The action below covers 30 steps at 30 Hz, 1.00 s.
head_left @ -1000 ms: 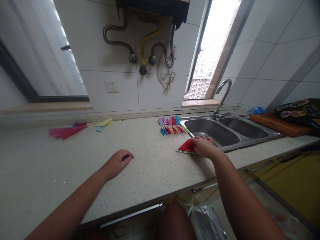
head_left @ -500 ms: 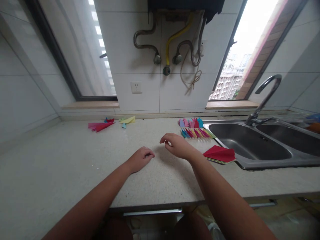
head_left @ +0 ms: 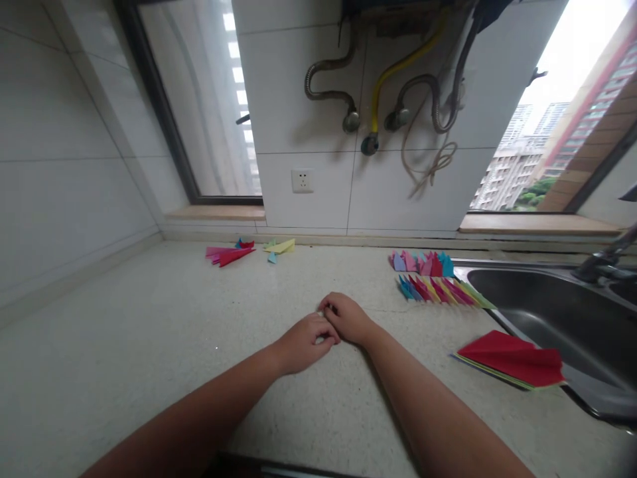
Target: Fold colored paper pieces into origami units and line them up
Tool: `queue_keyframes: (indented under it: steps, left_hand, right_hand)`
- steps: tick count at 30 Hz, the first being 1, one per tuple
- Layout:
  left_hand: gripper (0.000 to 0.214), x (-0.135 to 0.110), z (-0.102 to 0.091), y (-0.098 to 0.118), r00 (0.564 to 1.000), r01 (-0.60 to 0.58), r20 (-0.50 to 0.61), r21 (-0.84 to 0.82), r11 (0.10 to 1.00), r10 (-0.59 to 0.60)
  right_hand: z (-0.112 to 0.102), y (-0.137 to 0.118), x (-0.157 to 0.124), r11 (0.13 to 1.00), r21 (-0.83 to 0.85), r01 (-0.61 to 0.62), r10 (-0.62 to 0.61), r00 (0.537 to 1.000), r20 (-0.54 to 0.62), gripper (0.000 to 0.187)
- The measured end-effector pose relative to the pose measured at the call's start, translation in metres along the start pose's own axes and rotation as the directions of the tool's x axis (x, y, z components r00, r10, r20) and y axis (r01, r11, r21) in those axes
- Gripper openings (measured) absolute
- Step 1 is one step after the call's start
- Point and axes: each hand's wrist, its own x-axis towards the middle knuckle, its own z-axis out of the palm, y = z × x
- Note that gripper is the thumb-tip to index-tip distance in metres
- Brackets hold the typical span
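Observation:
My left hand (head_left: 307, 343) rests on the pale speckled countertop (head_left: 199, 372), its fingers curled and the thumb bent in toward them. Right beside it, my right hand (head_left: 350, 320) lies with its fingers bent down, and the fingertips of both hands meet. No object shows in either hand. To the right are a row of folded pink, lilac and blue paper pieces (head_left: 421, 263) and a row of narrow multicoloured folded paper pieces (head_left: 440, 291). Closer to me lies a stack of larger folded paper planes with a red one (head_left: 512, 358) on top.
Pink and red folded papers (head_left: 229, 255) lie at the back left, beside a yellow folded paper (head_left: 281, 246) and small blue bits. A steel sink (head_left: 527, 299) with a tap (head_left: 604, 262) is on the right. Hoses and a yellow pipe (head_left: 381, 83) hang on the tiled wall.
My right hand has come down to the counter and now touches my left hand; its fingers have curled in. The view has shifted left, so the sink and papers sit further right.

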Motion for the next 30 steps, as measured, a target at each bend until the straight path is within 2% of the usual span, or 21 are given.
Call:
queue_keyframes:
  steps: [5, 7, 9, 12, 14, 16, 18, 20, 22, 24, 30]
  left_hand:
    - [0.014, 0.007, -0.005, -0.006, 0.995, 0.08, 0.064, -0.099, 0.992, -0.074]
    - [0.016, 0.014, -0.016, -0.013, 0.991, 0.093, 0.105, -0.1, 0.991, -0.083]
    - [0.016, 0.026, -0.035, -0.027, 0.989, 0.034, 0.146, -0.02, 0.999, -0.031]
    - [0.02, 0.051, -0.077, -0.066, 0.996, 0.078, 0.026, 0.17, 0.982, -0.083]
    - [0.022, 0.07, -0.112, -0.102, 0.982, 0.187, -0.096, 0.3, 0.935, -0.165]
    - [0.025, 0.088, -0.147, -0.14, 0.934, 0.339, -0.242, 0.368, 0.866, -0.263]
    - [0.029, 0.102, -0.177, -0.176, 0.892, 0.429, -0.318, 0.378, 0.821, -0.32]
    - [0.034, 0.112, -0.197, -0.206, 0.842, 0.519, -0.378, 0.375, 0.768, -0.385]
    - [0.04, 0.121, -0.208, -0.231, 0.799, 0.584, -0.417, 0.367, 0.724, -0.433]
    - [0.043, 0.129, -0.21, -0.25, 0.774, 0.618, -0.435, 0.364, 0.697, -0.459]
    - [0.041, 0.148, -0.203, -0.285, 0.769, 0.631, -0.414, 0.372, 0.681, -0.486]
  right_hand:
    - [-0.003, 0.005, 0.006, 0.999, 0.047, -0.023, 0.021, 0.999, 0.035, 0.02]
    - [-0.004, 0.006, 0.007, 0.997, 0.07, -0.03, 0.027, 0.999, 0.041, 0.02]
    - [-0.005, 0.008, 0.007, 0.996, 0.083, -0.03, 0.026, 0.999, 0.046, 0.019]
    - [-0.006, 0.008, 0.008, 0.995, 0.099, -0.03, 0.025, 0.999, 0.045, 0.021]
    - [-0.007, 0.008, 0.009, 0.993, 0.109, -0.044, 0.039, 0.998, 0.045, 0.023]
    - [-0.008, 0.008, 0.01, 0.992, 0.114, -0.057, 0.051, 0.997, 0.051, 0.023]
    - [-0.008, 0.009, 0.011, 0.99, 0.119, -0.069, 0.063, 0.997, 0.051, 0.023]
    - [-0.009, 0.009, 0.012, 0.989, 0.121, -0.083, 0.078, 0.996, 0.044, 0.023]
    - [-0.009, 0.01, 0.013, 0.987, 0.124, -0.098, 0.094, 0.995, 0.038, 0.022]
    - [-0.009, 0.01, 0.013, 0.986, 0.128, -0.106, 0.101, 0.994, 0.039, 0.022]
    - [-0.009, 0.014, 0.014, 0.981, 0.127, -0.145, 0.144, 0.989, 0.017, 0.023]
